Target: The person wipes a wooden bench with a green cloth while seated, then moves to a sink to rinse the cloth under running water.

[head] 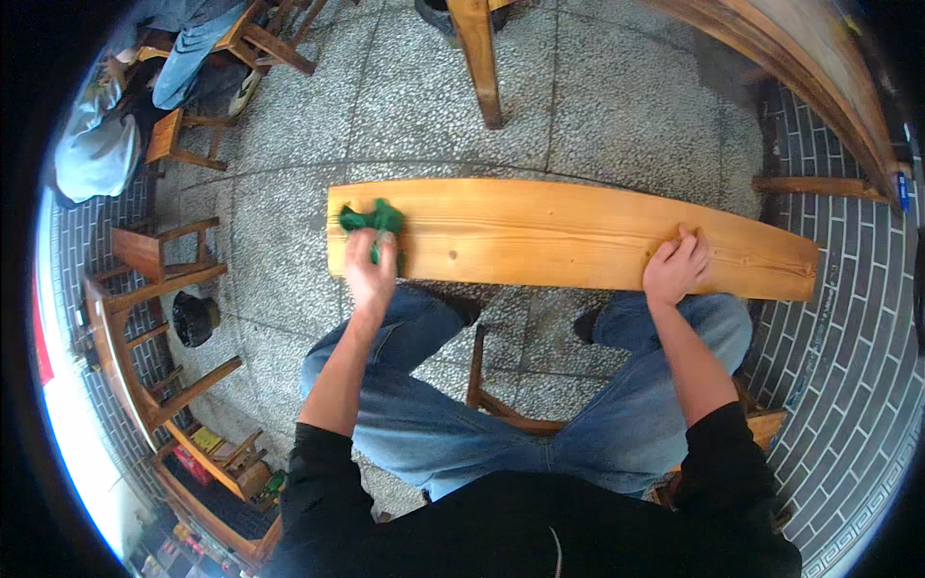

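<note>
A long varnished wooden bench (520, 231) with visible grain and knots lies crosswise in front of my knees. Its supports are hidden under the top. At its left end my left hand (371, 261) grips a crumpled green cloth (386, 215) against the surface; the cloth is slightly blurred. Toward the right end, my right hand (676, 266) rests on the wood with bent fingers and holds nothing that I can see.
A wooden table leg (477, 65) stands beyond the bench. Wooden stools (165, 137) and a black bag (194, 319) are on the left, where seated people (191, 65) show at upper left. A grey brick wall (831, 339) borders the right side.
</note>
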Motion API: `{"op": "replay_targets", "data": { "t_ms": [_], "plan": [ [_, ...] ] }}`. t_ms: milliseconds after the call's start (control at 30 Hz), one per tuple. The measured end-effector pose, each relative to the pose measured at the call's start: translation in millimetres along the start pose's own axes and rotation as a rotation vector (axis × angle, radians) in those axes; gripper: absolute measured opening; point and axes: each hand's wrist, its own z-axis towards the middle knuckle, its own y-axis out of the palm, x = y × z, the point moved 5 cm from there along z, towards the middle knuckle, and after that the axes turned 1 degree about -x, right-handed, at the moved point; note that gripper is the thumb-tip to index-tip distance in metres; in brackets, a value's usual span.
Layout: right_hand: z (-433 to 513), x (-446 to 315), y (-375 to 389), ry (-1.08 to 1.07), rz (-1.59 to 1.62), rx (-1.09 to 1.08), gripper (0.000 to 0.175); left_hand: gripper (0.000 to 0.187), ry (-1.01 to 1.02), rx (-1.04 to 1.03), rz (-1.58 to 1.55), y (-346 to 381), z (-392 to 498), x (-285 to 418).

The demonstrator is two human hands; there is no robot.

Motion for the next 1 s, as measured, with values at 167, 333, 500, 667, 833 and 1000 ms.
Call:
{"op": "replay_targets", "data": {
  "t_ms": [167,333,500,667,833,1000],
  "plan": [
    [1.8,-0.1,-0.3,-0.004,0.024,-0.035,0.03,0.013,0.298,-0.253,0.024,59.3,19.5,54.9],
    [-0.2,0.4,-2.2,0.046,0.093,-0.077,0.034,0.015,0.095,0.008,0.273,23.1,87.9,-11.5],
    [-3.3,-0.2,-4.7,0.113,0.078,-0.124,0.037,0.02,0.032,0.137,0.426,34.2,71.7,6.4],
    [-4.4,1.0,-3.6,0.12,0.113,-0.149,0.038,0.012,0.197,-0.133,0.051,133.1,13.0,149.0],
    [-1.4,5.1,-1.6,0.148,0.206,-0.142,0.039,0.017,0.349,-0.301,-0.055,208.0,-46.5,316.8],
    [-4.1,3.8,-5.2,0.166,0.167,-0.157,0.038,0.019,0.467,-0.307,-0.044,181.8,-50.6,306.0]
  ]
}}
